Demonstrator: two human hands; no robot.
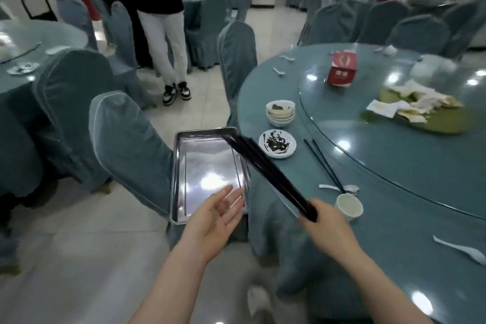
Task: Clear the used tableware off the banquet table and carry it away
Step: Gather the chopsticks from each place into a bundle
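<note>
Several black chopsticks [265, 171], slim and glossy, fan out from my right hand [324, 226], whose fingers curl round their near ends; the far tips reach over the corner of the steel tray [181, 179]. My left hand [218, 216] hovers palm up with fingers straight and loosely spread, just over the tray's near edge, holding nothing. The tray is rectangular, mirror-bright with a raised rim, and sits on the seat of a chair [131, 145] in a velvety grey-blue cover, just beside the bench [394, 218].

That bench is round, draped in teal cloth under a shiny top that catches the ceiling lights, with a glass turntable [394, 145] in its middle. Near its edge stand a stack of small white bowls [280, 113], soiled inside, and a white saucer [277, 143] smeared with dark sauce. Two more black chopsticks [324, 164] lie loose, their ends by a metal spoon [351, 188] and a paper cup [349, 206]. A white ceramic spoon [459, 250] lies at the right. On the turntable sit a red carton [342, 68] and crumpled napkins [418, 103] on a greenish platter.

Pale polished tiles cover the floor [79, 258]. Covered chairs ring other round tables, and a person [163, 21] in a black top and white trousers stands beyond.
</note>
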